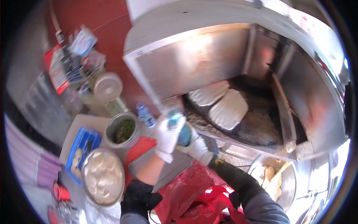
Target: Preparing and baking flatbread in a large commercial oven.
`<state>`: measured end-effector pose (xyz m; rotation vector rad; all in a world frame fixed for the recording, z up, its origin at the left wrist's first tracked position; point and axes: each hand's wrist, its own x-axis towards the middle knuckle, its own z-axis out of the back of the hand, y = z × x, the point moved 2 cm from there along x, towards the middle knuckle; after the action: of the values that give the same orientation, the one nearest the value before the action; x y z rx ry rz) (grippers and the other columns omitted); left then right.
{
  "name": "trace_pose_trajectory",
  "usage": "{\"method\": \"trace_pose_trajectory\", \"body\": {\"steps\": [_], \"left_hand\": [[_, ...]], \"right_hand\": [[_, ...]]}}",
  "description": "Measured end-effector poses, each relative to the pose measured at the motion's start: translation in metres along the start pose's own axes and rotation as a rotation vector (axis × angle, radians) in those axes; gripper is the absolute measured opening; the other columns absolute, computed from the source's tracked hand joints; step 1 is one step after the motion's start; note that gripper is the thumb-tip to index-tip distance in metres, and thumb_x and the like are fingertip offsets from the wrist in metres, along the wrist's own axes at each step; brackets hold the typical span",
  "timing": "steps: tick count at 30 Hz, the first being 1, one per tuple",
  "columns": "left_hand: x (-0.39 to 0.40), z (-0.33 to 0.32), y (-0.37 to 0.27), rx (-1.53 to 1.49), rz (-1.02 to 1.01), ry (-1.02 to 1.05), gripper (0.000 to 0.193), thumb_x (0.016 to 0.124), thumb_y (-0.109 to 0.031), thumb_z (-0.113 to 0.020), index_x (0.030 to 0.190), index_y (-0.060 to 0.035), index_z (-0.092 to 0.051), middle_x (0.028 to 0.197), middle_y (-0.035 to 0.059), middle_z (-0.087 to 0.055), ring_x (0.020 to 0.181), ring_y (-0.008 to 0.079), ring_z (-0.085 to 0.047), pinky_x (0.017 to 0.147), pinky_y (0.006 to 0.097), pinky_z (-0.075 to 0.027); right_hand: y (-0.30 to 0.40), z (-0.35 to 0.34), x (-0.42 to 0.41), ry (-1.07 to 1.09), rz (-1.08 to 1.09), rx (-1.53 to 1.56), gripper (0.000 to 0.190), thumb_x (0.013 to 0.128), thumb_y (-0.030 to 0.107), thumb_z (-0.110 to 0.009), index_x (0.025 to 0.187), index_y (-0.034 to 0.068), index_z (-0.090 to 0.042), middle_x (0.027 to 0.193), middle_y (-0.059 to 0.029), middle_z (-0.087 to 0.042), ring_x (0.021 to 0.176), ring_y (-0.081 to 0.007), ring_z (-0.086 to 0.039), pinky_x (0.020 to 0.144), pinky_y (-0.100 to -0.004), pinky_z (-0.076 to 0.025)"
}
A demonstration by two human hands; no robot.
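My left hand [169, 137], in a white glove, is closed around a small clear item with a blue-green top [174, 116]; blur hides what it is. Beside it my right hand [197, 147], also gloved, grips a rounded blue object [184, 135]. Whether the two items are joined I cannot tell. Under both hands lies a grey rectangular board [173, 165]. Just ahead, two flat pieces of pale dough, a nearer one [229, 109] and a farther one [209, 93], rest side by side on a dark round griddle [257, 123].
Metal panels [193, 60] surround the griddle. Leftward stand a tub of chopped greens [125, 130], a bottle [146, 115], a round tray [122, 179] of dough pieces and a blue tray [95, 137]. A metal basin [289, 179] at right holds flatbreads [270, 179].
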<state>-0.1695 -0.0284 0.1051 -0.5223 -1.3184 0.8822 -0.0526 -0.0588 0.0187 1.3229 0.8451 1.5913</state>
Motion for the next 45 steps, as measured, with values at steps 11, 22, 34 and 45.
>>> {"method": "trace_pose_trajectory", "body": {"steps": [11,22,34,45], "left_hand": [[-0.256,0.177,0.066,0.741,0.492,0.228,0.041,0.081,-0.025,-0.062,0.114,-0.0014,-0.053,0.116,0.0175,-0.055,0.108,0.0368,-0.05,0.093,0.0459,-0.042],[-0.355,0.226,0.128,0.977,0.978,0.423,0.053,0.087,-0.014,-0.055,0.136,-0.0053,-0.037,0.1,0.019,-0.059,0.099,0.0345,-0.059,0.082,0.0428,-0.048],[-0.251,0.151,0.06,0.829,0.466,0.314,0.046,0.09,-0.018,-0.054,0.134,-0.0265,-0.044,0.114,0.0212,-0.051,0.09,0.0422,-0.058,0.073,0.0491,-0.049],[0.07,-0.172,0.084,0.658,0.162,0.491,0.032,0.095,-0.016,-0.04,0.123,-0.0101,-0.054,0.096,0.0218,-0.061,0.083,0.0334,-0.064,0.071,0.0427,-0.052]], "right_hand": [[-0.034,0.271,-0.012,-0.12,-0.638,-0.291,0.07,0.06,0.017,-0.081,0.124,0.007,-0.053,0.105,-0.0123,-0.065,0.097,-0.0243,-0.063,0.087,-0.0352,-0.05],[-0.053,0.237,0.084,-0.074,-0.147,-0.991,0.065,0.059,0.041,-0.079,0.108,0.003,-0.062,0.097,-0.0201,-0.067,0.093,-0.0341,-0.063,0.082,-0.0393,-0.048],[-0.047,0.249,0.073,-0.236,-0.232,-0.922,0.086,0.055,0.037,-0.083,0.13,0.011,-0.05,0.117,-0.0187,-0.062,0.108,-0.0348,-0.059,0.091,-0.0402,-0.046],[0.033,0.287,-0.039,0.135,-0.551,-0.996,0.086,0.054,0.04,-0.083,0.129,0.012,-0.053,0.115,-0.0181,-0.063,0.103,-0.0327,-0.062,0.092,-0.039,-0.047]]}}
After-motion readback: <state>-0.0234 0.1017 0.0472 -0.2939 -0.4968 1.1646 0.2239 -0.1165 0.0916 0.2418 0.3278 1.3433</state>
